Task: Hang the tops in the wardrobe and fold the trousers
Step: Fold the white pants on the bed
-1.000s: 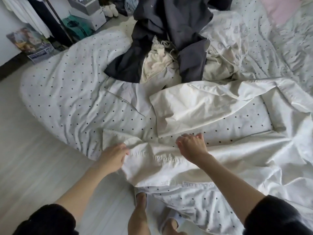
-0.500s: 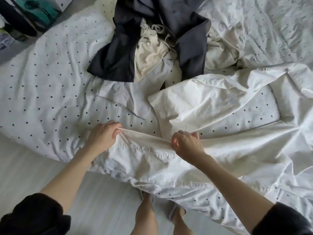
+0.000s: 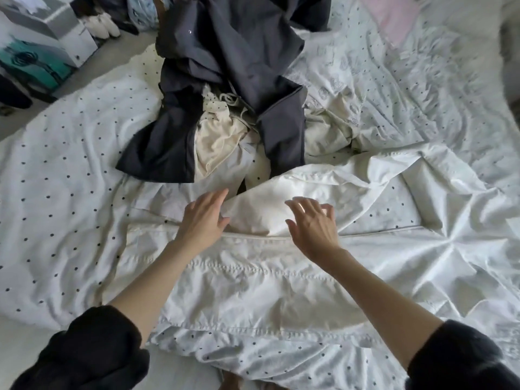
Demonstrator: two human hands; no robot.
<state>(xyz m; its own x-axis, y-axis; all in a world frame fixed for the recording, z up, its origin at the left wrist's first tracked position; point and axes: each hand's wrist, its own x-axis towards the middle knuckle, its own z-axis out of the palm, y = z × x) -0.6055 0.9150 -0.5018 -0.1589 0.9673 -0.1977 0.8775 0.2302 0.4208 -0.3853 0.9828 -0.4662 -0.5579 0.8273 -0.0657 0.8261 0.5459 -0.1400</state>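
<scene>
Lower frame: two black sleeves [image 3: 81,350] at the bottom corners, forearms reaching up toward centre. White trousers [image 3: 253,280] lie flat on the dotted bedsheet [image 3: 56,192], across the lower middle of the frame; long axis runs left to right, waistband end at left, the legs trailing off to the right edge. One leg is folded back toward centre, ending between the hands.

Mid frame: left hand [image 3: 204,220] has fingers straight, gripping nothing, its heel over the upper edge of the trousers and its fingertips at the edge of the folded leg. Right hand [image 3: 312,223] has fingers spread and loose, holding nothing, over the same leg.

Upper centre: dark garment [image 3: 233,66] heaped over a cream garment [image 3: 216,139].

Upper left: boxes [image 3: 47,43] on the floor; contents not visible.
</scene>
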